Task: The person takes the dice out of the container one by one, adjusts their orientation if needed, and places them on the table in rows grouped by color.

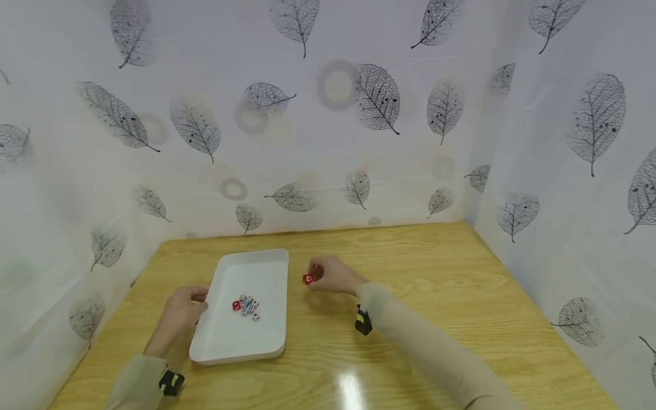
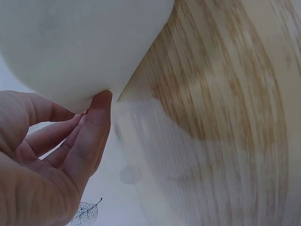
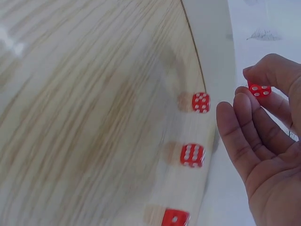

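The left hand (image 1: 180,312) was clamped on the left edge of a white tray (image 1: 238,341), thumb and fingers pinching its rim, while the right hand (image 1: 334,274), well apart from it, stood just beyond the tray's right side. Between its thumb and index finger it pinched a red die (image 3: 259,90), one face showing four white pips; the other fingers lay extended beside it. That die was off the tray, above the wooden surface (image 1: 410,273). Near those fingers, the right wrist view showed three loose dice (image 3: 192,155), also red, spaced in a row on the wood; the middle one showed six pips, and the last was cut off by the picture's lower edge. Inside the tray, around the middle of its floor, small white dice (image 1: 248,304) lay in a cluster too tight to count, with a larger red cube (image 1: 236,306) at its left side. Both sleeves (image 1: 420,336) were pale, and a black device (image 1: 363,320) sat at each wrist. Behind the surface hung a white sheet (image 1: 318,148) printed with dark leaves.
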The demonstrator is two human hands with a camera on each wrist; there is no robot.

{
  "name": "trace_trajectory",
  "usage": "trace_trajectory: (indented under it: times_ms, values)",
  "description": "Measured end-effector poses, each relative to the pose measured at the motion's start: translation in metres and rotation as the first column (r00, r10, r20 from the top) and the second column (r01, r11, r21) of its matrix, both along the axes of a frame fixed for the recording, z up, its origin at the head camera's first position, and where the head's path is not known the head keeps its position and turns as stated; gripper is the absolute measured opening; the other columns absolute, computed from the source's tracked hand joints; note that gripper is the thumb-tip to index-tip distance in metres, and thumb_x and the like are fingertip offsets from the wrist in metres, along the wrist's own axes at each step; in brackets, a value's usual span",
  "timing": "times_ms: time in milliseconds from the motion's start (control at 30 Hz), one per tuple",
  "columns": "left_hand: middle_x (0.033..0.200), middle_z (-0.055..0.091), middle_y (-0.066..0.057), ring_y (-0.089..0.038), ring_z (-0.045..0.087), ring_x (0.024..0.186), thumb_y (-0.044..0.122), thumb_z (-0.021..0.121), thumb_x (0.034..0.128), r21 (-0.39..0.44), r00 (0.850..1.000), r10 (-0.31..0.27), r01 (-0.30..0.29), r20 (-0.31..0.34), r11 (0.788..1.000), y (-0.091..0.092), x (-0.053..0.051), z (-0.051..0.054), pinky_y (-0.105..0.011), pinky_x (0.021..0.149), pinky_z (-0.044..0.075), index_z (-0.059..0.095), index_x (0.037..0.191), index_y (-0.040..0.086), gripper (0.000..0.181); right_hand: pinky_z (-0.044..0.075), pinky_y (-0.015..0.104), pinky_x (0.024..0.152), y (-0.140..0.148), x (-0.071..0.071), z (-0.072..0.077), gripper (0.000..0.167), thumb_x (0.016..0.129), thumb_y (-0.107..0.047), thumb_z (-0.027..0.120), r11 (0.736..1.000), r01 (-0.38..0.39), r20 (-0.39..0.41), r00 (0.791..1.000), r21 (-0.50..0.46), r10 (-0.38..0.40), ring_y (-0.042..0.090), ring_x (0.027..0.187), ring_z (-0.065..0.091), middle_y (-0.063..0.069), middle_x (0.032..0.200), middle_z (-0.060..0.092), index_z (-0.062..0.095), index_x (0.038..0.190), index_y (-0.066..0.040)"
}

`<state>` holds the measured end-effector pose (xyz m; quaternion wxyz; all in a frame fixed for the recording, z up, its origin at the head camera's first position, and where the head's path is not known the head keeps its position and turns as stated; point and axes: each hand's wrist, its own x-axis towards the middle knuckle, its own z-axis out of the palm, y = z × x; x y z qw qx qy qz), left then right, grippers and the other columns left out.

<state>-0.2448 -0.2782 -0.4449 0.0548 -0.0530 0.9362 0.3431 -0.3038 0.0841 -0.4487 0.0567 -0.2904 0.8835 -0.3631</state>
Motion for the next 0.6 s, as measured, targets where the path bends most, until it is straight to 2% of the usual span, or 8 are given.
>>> trace_trajectory:
  times_ms: [167, 400, 600]
  values:
    - [0.118, 0.058, -0.03, -0.03, 0.063, 0.093, 0.003, 0.053, 0.0929, -0.001, 1.0, -0.004, 0.004, -0.006, 1.0, -0.001, -0.001, -0.002, -0.033, 0.067, 0.058, 0.053, 0.129, -0.014, 0.04, 0.054, 0.023, 0.076, 0.018, -0.003, -0.006, 0.016, 0.079, -0.013, 0.076, 1.0, 0.031, 0.008, 1.0, -0.003, -0.031, 0.007, 0.08, 0.064, -0.003, 0.087, 0.069, 0.065, 0.089, -0.013]
    - [0.118, 0.058, -0.03, -0.031, 0.062, 0.095, 0.004, 0.053, 0.0931, -0.01, 1.0, -0.004, 0.003, -0.016, 1.0, -0.001, -0.002, -0.003, -0.033, 0.067, 0.057, 0.053, 0.129, -0.013, 0.04, 0.055, 0.028, 0.079, 0.044, -0.006, -0.001, 0.015, 0.081, -0.015, 0.076, 0.998, 0.069, 0.022, 0.997, 0.008, -0.069, 0.01, 0.082, 0.066, -0.001, 0.089, 0.071, 0.066, 0.092, -0.014]
    - [0.119, 0.057, -0.03, -0.032, 0.062, 0.096, 0.003, 0.053, 0.0932, 0.002, 1.0, -0.003, 0.003, -0.004, 1.0, -0.001, -0.002, 0.0, -0.034, 0.068, 0.058, 0.052, 0.13, -0.013, 0.04, 0.055, 0.027, 0.077, 0.069, -0.012, 0.002, 0.014, 0.084, -0.018, 0.076, 0.992, 0.126, 0.041, 0.991, 0.026, -0.127, 0.009, 0.084, 0.065, -0.002, 0.091, 0.07, 0.068, 0.095, -0.014]
